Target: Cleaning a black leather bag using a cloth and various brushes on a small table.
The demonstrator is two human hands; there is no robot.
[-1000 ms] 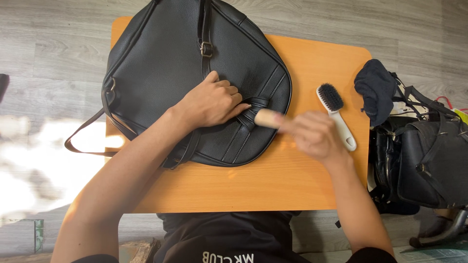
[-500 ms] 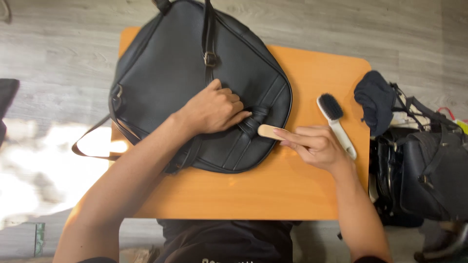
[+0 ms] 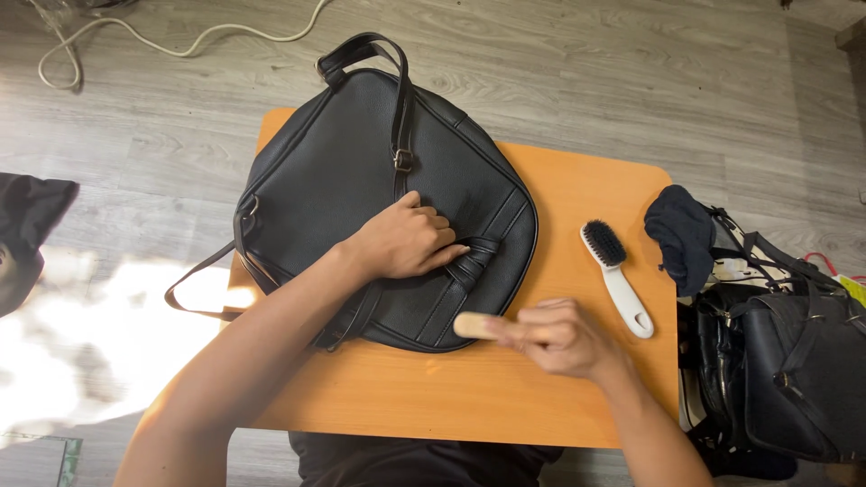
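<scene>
A black leather backpack (image 3: 361, 171) lies flat on a small orange wooden table (image 3: 577, 180). My left hand (image 3: 406, 242) presses down on the bag's front, fingers by a strap loop. My right hand (image 3: 559, 335) grips a light wooden-handled brush (image 3: 474, 326) at the bag's lower edge; only the handle end shows, the bristles are hidden under my fingers.
A white-handled brush with black bristles (image 3: 616, 275) lies on the table to the right. Off the table's right edge sit a dark cloth (image 3: 681, 236) and another black bag (image 3: 794, 370). A white cable (image 3: 171, 41) runs across the grey wood floor. Dark fabric (image 3: 27, 230) lies far left.
My right hand with the wooden brush has slid down and toward me along the bag's lower right edge. My left hand has stayed on the bag. The camera view has shifted.
</scene>
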